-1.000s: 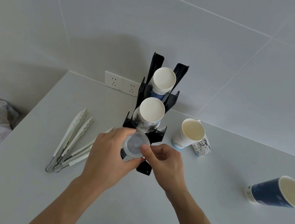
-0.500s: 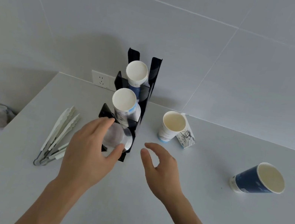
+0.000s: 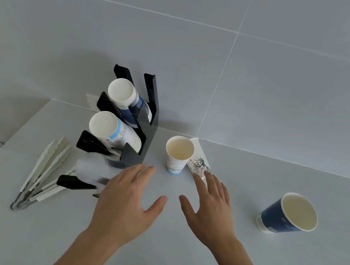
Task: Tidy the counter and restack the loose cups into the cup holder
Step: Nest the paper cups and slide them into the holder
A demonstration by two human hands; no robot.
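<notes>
Tongs [image 3: 43, 170] left — blue cup [image 3: 287, 214] right

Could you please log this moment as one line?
left hand: open | right hand: open | white cup: loose | blue cup: loose

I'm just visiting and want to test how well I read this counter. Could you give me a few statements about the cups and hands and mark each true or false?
1. Both hands are empty. True: the left hand and right hand hover open over the counter, with no grip on anything.
2. The blue cup lies on its side. False: it stands upright, mouth up.
3. The black cup holder has cups in it. True: stacks rest in its slots.
4. The white tongs lie right of the holder. False: they lie to its left.
5. A small white cup stands upright right of the holder. True.
</notes>
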